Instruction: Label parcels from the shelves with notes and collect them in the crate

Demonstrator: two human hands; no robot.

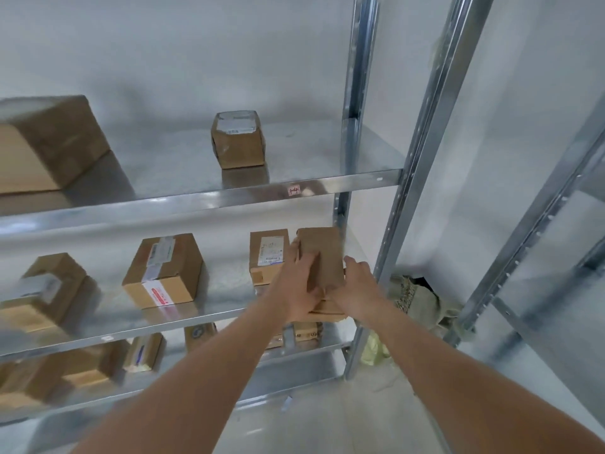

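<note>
**Both hands on a parcel at the steel rack**

While you face the steel rack, your left hand and right hand clasp a plain brown parcel from either side, fingers curled round its edges. It stands upright at the right end of the rack's middle shelf, touching a labelled box on its left. A taped box sits further left; a small box rests one shelf up.

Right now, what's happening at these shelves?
A person is taking a plain brown parcel at the right end of the middle shelf of a metal rack. The left hand lies across its front and the right hand holds its right side. A labelled parcel stands just beside it; others sit untouched. No crate or note is visible.
</note>
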